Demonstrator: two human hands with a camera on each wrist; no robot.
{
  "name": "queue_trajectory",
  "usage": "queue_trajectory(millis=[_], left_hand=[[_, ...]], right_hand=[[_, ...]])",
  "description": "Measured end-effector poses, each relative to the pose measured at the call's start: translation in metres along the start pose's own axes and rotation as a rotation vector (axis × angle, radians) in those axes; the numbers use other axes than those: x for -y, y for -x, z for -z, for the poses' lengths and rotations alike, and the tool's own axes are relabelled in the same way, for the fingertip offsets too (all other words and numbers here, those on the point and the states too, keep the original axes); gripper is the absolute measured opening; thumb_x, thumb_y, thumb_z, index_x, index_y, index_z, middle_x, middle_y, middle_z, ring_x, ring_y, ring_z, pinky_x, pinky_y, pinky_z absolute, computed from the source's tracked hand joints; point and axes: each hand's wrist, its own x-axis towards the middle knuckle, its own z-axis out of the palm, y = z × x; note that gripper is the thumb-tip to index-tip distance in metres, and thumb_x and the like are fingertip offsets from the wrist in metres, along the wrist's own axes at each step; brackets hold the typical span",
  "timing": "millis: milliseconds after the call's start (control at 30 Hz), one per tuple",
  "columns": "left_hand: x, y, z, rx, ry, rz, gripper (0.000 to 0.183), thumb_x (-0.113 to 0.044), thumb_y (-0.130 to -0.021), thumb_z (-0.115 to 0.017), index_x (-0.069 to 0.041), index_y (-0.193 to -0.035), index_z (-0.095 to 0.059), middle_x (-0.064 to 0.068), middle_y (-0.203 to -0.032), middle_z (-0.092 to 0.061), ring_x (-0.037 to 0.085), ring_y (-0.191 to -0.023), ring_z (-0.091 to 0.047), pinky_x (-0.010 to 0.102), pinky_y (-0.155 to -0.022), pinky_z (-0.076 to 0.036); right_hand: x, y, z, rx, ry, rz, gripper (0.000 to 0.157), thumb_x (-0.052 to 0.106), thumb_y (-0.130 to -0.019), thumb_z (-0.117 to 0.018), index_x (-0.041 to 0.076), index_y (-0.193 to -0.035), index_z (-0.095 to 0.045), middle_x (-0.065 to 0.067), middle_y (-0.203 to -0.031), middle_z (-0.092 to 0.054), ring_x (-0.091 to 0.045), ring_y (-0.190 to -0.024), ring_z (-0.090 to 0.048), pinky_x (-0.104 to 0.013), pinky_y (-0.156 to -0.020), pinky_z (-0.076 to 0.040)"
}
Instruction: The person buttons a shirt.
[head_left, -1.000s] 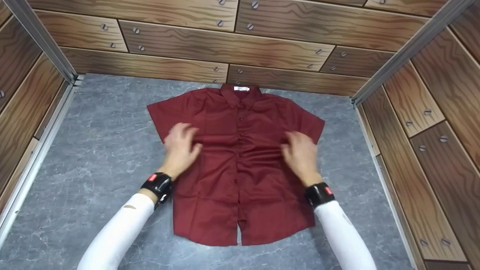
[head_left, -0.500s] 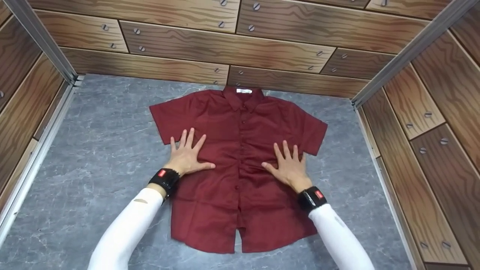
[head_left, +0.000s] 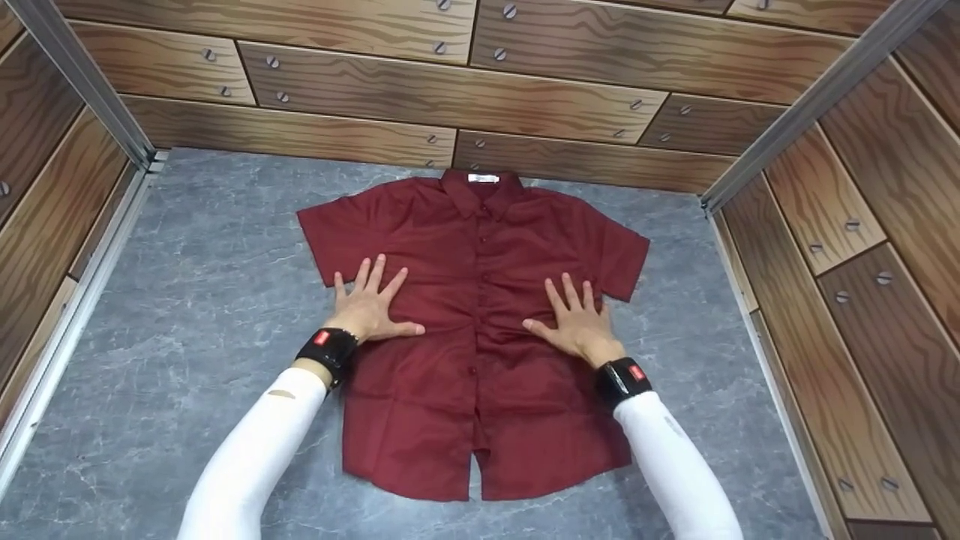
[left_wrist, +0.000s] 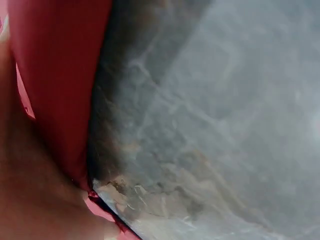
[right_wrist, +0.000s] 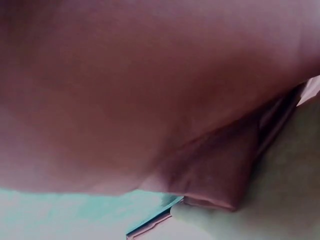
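Observation:
A dark red short-sleeved button-up shirt (head_left: pixel 435 232) lies spread front side up, its collar at the far end and its hem toward me. My left hand (head_left: pixel 367 311) rests on the shirt's left side below the sleeve, fingers spread and thumb pointing inward. On the opposite side my right hand (head_left: pixel 581 326) lies the same way, fingers splayed. Small creases run across the front between the two thumbs. In the left wrist view, the edge of the shirt (left_wrist: pixel 60 90) stands beside the hand. The right wrist view shows mostly red cloth (right_wrist: pixel 125 100) close up and blurred.
The shirt lies on a grey marbled surface (head_left: pixel 202 300). Wood-patterned panels (head_left: pixel 360 75) wall the back and both sides, with metal rails (head_left: pixel 810 105) at the corners. A white label (head_left: pixel 484 178) shows inside the collar.
Both hands were blurred with bent fingers a second ago; they came down flat with spread fingers on the shirt by half a second ago. Since then they have hardly moved.

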Motion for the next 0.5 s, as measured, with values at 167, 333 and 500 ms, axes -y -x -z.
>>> queue_trajectory(millis=[167, 333, 500], left_hand=[[0.005, 0.000, -0.001, -0.071, 0.107, -0.025, 0.106, -0.082, -0.072, -0.055, -0.025, -0.155, -0.021, 0.014, -0.163, -0.001, 0.038, -0.149, 0.004, 0.071, -0.109, 0.002], [0.015, 0.010, 0.005, -0.252, 0.178, -0.037, 0.090, -0.072, -0.082, -0.053, -0.015, -0.150, -0.036, 0.015, -0.161, -0.014, 0.040, -0.148, -0.007, 0.068, -0.111, -0.003], [0.029, 0.020, 0.013, -0.402, 0.101, -0.025, 0.087, -0.072, -0.085, -0.048, -0.016, -0.150, -0.035, 0.014, -0.161, -0.017, 0.040, -0.148, -0.010, 0.069, -0.111, -0.004]], right_hand=[[-0.006, 0.004, 0.007, -0.129, -0.007, 0.029, 0.092, 0.085, -0.081, -0.028, 0.031, -0.155, -0.018, -0.004, -0.163, -0.012, -0.043, -0.147, -0.009, -0.072, -0.107, -0.014], [-0.019, 0.010, 0.022, -0.322, -0.050, 0.053, 0.083, 0.077, -0.088, -0.030, 0.024, -0.152, -0.032, -0.007, -0.159, -0.026, -0.042, -0.146, -0.019, -0.070, -0.109, -0.016], [-0.036, 0.010, 0.031, -0.427, -0.088, 0.022, 0.080, 0.074, -0.090, -0.031, 0.024, -0.152, -0.031, -0.009, -0.160, -0.023, -0.042, -0.147, -0.012, -0.073, -0.108, -0.006]])
